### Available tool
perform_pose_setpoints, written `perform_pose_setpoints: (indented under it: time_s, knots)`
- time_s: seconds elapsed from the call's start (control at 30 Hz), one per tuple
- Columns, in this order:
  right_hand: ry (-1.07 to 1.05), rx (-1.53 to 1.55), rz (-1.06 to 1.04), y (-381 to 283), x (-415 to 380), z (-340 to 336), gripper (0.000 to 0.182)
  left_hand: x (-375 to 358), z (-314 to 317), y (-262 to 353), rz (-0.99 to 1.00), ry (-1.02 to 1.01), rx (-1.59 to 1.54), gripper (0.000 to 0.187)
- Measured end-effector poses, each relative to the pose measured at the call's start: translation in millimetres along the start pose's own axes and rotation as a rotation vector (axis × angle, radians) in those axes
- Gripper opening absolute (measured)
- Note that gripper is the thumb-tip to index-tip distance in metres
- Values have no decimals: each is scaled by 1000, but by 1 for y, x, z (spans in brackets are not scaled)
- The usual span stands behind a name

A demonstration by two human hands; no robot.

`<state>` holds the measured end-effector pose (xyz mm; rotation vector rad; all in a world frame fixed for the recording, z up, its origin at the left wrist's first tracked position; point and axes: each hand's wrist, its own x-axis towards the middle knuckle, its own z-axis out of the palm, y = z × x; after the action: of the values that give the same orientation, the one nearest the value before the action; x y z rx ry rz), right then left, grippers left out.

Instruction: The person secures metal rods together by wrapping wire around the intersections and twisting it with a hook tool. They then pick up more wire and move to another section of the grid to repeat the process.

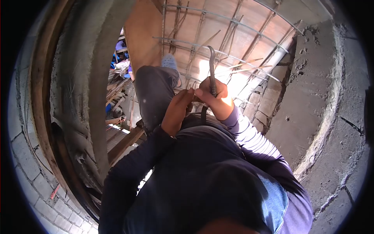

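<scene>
In front of my waist, my right hand (216,99) is closed around a rebar tying hook (212,68), a dark ribbed rod standing upright with its bent tip at the top. Its thumb and forefinger reach toward my left hand (180,108), which is pinched shut at the fingertips. A thin tie wire (194,84) shows above the left fingertips. How it runs between the fingers is hard to make out. The two hands nearly touch. Beyond them stands a rebar grid (233,21) of crossed bars with several loose wire ends.
A plywood panel (145,35) stands beside the rebar. Rough concrete (307,101) and blockwork line the right side. At left are a concrete post (99,78) and a wooden beam (126,144) over a drop. Lumber and a person in purple (130,72) appear below.
</scene>
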<state>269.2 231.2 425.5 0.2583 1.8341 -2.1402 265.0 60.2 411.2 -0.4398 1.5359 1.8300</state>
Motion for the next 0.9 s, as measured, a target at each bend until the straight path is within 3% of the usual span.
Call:
perform_pose_setpoints:
  time_s: [0.07,0.13,0.2,0.43,0.67,0.73,0.83,0.9]
  knots:
    - [153,103,28,9,3,6,21,7,11,-1,3,6,-1,35]
    - [169,85,69,4,4,9,20,11,19,-1,13,-15,-101,27]
    - [308,139,-17,10,5,15,21,16,18,-10,66,14,-75,28]
    - [287,-184,-157,17,6,4,25,24,22,-22,232,155,284,39]
    - [294,-258,-217,31,6,6,31,24,20,-21,337,58,316,36]
    - [284,-241,-228,31,5,6,31,19,24,-21,225,46,201,36]
    - [318,-326,-267,32,4,5,28,18,29,-24,292,26,207,34]
    - [330,-227,-174,30,2,5,21,15,32,-19,309,20,189,33]
